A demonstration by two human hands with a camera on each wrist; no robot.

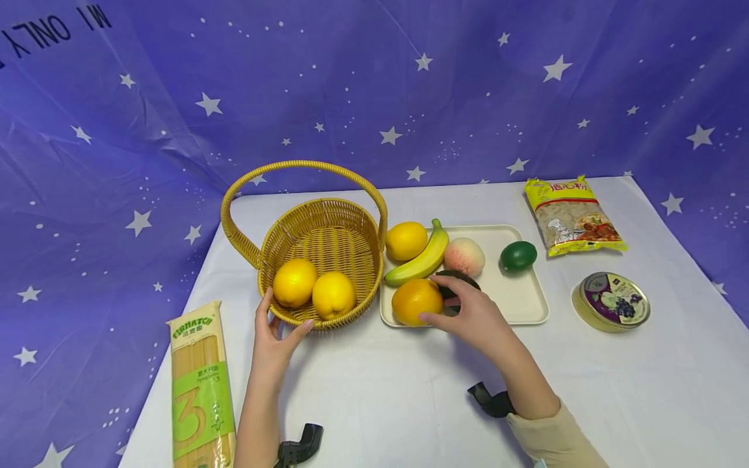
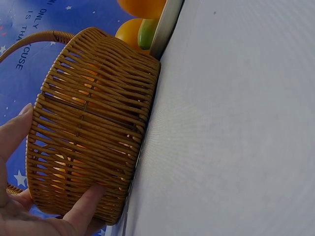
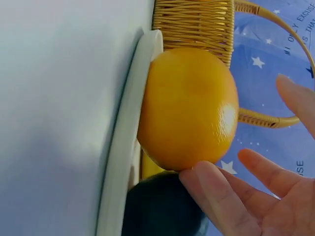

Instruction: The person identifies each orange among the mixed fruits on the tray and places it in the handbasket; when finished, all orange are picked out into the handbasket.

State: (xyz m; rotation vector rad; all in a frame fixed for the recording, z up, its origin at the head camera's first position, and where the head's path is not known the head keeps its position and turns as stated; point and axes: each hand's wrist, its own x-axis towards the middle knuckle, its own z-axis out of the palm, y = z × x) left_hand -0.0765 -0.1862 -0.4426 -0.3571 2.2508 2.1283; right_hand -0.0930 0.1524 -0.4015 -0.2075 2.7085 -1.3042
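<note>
My left hand [image 1: 277,344] grips the near rim of a wicker basket [image 1: 318,214], its fingers spread against the woven side in the left wrist view. Two oranges [image 1: 295,283] lie inside the basket near that rim. Over the near left corner of a cream tray [image 1: 529,305], my right hand [image 1: 473,318] has its fingertips at another orange [image 1: 417,302]. In the right wrist view some fingers touch this orange [image 3: 189,108], while one digit stands apart from it. A dark, rounded fruit [image 3: 162,209] lies beside it, partly hidden by the right hand in the head view.
The tray also carries a yellow fruit [image 1: 406,240], a banana [image 1: 422,260], a peach [image 1: 465,256] and a green fruit [image 1: 518,256]. Spaghetti [image 1: 201,390] lies at the left. A yellow food bag [image 1: 576,218] and a round tin [image 1: 611,302] are at the right.
</note>
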